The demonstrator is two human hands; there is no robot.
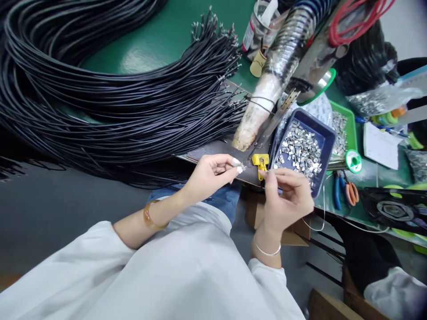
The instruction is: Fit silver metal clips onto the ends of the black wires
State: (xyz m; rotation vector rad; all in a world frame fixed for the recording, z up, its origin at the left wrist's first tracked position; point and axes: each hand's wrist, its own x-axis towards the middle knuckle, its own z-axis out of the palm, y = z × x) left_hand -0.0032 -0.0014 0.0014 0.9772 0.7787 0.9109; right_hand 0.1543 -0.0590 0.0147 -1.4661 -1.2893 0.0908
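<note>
My left hand is in front of the bench edge, with white coverings on its thumb and a fingertip. Those tips are pinched together at a tiny bright piece too small to name. To the right, my right hand also has thumb and forefinger closed in a pinch; whatever lies between them is hardly visible. Between the hands, at the table's edge, sits a yellow tool. Just beyond my right hand, a dark blue tray holds many small metal connector shells.
A large bundle of black cables covers the left of the green table. A flexible duct slants down near the hands. Pliers, a solder spool and a green tray lie right. Cardboard boxes stand below.
</note>
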